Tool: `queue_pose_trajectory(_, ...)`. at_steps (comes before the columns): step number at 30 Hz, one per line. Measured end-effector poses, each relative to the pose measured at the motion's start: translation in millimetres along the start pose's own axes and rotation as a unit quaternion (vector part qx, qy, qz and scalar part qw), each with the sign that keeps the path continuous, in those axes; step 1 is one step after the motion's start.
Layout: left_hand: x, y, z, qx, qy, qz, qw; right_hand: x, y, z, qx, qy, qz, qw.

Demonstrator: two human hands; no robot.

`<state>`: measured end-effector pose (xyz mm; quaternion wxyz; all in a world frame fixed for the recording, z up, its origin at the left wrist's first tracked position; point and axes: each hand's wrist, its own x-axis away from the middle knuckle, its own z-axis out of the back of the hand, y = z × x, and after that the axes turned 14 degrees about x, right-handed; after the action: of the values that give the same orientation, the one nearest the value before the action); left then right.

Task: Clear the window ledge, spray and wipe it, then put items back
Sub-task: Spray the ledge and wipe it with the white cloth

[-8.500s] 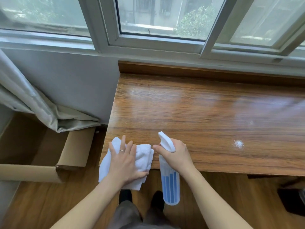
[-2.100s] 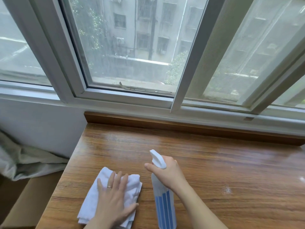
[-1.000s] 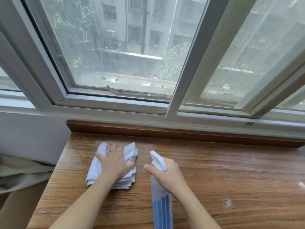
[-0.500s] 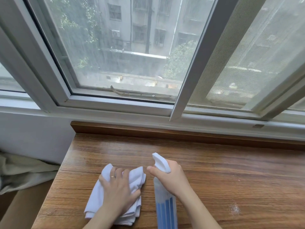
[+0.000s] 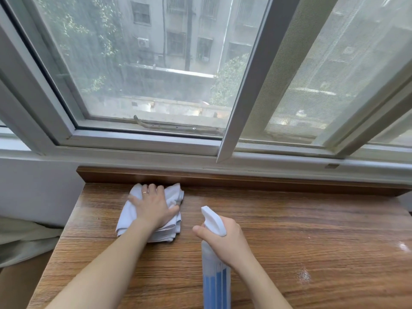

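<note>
Pressing flat, fingers spread, left hand [image 5: 153,208] on folded white cloth [image 5: 129,216], left of centre on wooden ledge [image 5: 312,230] near its back edge. Right hand [image 5: 227,241] clamped around spray bottle [image 5: 215,275], lower centre.

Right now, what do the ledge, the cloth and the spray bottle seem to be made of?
Ledge: wood or a wood-look laminate, glossy; it shows brown grain and bright reflections.
Cloth: soft white fabric, folded in layers; possibly microfibre, the weave is too fine to tell.
Spray bottle: translucent plastic with blue liquid showing through, and an opaque white plastic head.
</note>
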<state>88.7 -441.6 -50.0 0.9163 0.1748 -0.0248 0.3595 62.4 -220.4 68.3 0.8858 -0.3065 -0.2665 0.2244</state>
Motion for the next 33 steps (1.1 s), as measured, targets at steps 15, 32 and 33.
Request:
queue_pose_trajectory(15, 107, -20, -33, 0.022, 0.056, -0.096, 0.994, -5, 2, 3, 0.02, 0.009, -0.019, 1.0)
queue_pose_trajectory(32, -5, 2, -4, -0.005, 0.021, -0.009, 1.0, 5, 5, 3, 0.022, 0.008, -0.001, 1.0)
queue_pose_trajectory(33, -5, 2, -5, -0.003, 0.027, -0.01, 1.0, 7, 7, 4, 0.022, 0.006, -0.004, 1.0)
